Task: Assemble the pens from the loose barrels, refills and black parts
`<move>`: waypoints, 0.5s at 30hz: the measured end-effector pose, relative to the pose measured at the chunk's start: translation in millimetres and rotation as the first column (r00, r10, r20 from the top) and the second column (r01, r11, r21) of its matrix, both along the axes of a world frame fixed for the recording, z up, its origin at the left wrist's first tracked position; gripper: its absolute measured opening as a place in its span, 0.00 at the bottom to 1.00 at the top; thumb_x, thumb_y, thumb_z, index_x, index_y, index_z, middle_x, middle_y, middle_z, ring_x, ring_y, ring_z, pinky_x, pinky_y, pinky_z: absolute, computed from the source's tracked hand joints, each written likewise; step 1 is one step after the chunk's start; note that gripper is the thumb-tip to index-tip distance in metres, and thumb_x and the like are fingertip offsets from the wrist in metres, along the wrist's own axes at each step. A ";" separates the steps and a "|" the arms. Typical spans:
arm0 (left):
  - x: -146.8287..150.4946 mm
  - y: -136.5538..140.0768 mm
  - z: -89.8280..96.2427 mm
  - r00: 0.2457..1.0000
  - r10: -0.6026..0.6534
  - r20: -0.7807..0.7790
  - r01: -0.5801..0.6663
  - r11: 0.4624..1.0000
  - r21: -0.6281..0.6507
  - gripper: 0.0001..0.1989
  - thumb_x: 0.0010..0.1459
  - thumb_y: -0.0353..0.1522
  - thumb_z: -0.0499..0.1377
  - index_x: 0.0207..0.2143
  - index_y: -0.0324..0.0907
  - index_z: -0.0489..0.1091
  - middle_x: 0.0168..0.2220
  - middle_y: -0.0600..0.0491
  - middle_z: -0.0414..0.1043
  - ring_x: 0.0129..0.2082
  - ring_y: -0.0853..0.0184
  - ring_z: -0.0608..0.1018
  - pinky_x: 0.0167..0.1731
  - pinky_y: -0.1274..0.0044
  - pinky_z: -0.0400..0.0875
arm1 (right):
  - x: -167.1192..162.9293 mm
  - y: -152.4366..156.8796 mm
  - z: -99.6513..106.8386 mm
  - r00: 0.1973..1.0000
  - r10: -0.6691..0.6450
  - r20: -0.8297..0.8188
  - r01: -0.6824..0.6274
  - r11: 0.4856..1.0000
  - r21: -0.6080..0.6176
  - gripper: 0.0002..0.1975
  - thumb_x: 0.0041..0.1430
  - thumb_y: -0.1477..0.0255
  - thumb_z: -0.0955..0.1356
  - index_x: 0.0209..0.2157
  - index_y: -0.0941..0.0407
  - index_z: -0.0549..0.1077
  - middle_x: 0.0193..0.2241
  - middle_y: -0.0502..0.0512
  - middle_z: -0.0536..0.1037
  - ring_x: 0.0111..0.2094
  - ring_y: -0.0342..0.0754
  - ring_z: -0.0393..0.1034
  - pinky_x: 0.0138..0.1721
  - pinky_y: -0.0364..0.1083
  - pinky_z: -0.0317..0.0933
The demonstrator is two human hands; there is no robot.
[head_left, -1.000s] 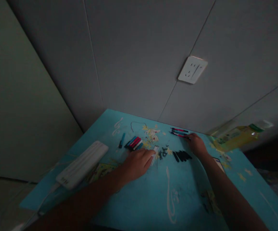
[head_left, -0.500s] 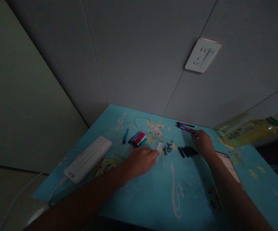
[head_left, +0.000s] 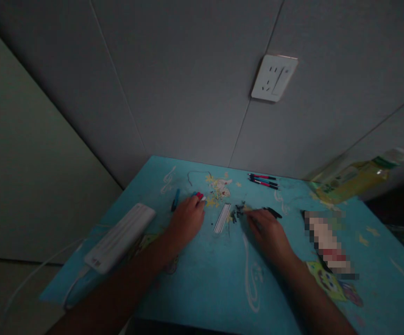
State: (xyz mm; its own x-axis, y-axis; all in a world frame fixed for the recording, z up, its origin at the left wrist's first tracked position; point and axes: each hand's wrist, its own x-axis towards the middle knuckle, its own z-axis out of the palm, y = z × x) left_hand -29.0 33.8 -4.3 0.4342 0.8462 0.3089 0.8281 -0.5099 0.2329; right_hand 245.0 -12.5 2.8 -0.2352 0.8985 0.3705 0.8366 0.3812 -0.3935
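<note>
My left hand (head_left: 189, 217) is closed over the coloured pen barrels (head_left: 199, 196); their red, blue and white ends show past its fingers. One blue pen barrel (head_left: 175, 200) lies apart, just left of that hand. My right hand (head_left: 267, 231) has its fingers drawn together beside small dark pieces (head_left: 239, 210); whatever is at the fingertips cannot be made out. Black tube-like pieces (head_left: 272, 212) are partly covered by this hand. Between the hands lies a row of thin white sticks (head_left: 222, 218), like refills. Several pens (head_left: 263, 181) rest together at the back.
A white power strip (head_left: 120, 237) with its cable lies at left on the blue table (head_left: 202, 288). Farther right are a pixelated phone-like object (head_left: 329, 244) and a tilted bottle of yellow liquid (head_left: 353, 181). A wall socket (head_left: 274, 78) sits above the table's back edge.
My right hand has come from the pens at the back to the small dark pieces, leaving the pens there. My left hand has shifted from the white sticks to the coloured barrels. The view has turned slightly.
</note>
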 end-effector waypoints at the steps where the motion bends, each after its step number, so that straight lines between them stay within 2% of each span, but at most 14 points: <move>1: -0.8 0.6 -2.0 1.000 0.006 0.008 -0.006 1.000 -0.006 0.14 0.63 0.27 0.54 0.49 0.37 0.70 0.44 0.43 0.69 0.44 0.57 0.72 0.47 0.63 0.69 | -6.1 -3.3 -0.7 1.000 0.024 0.012 -0.024 1.000 -0.008 0.12 0.67 0.72 0.62 0.46 0.56 0.75 0.40 0.59 0.77 0.41 0.53 0.72 0.45 0.52 0.67; 8: -1.6 0.6 -7.1 1.000 0.004 0.025 -0.004 1.000 0.012 0.14 0.63 0.28 0.53 0.50 0.40 0.70 0.45 0.43 0.72 0.44 0.56 0.74 0.46 0.63 0.69 | -53.3 -10.3 -10.7 0.961 0.240 0.139 -0.242 0.970 -0.006 0.09 0.66 0.74 0.65 0.43 0.55 0.77 0.38 0.58 0.77 0.40 0.51 0.71 0.43 0.50 0.67; 15: -2.5 1.4 -8.9 1.000 0.005 0.003 -0.005 1.000 0.014 0.10 0.64 0.28 0.53 0.43 0.41 0.73 0.40 0.46 0.73 0.41 0.56 0.74 0.44 0.64 0.69 | -51.1 -7.7 -20.0 0.944 0.279 0.175 -0.287 0.958 0.017 0.09 0.65 0.75 0.67 0.45 0.54 0.76 0.42 0.57 0.78 0.43 0.51 0.71 0.46 0.51 0.66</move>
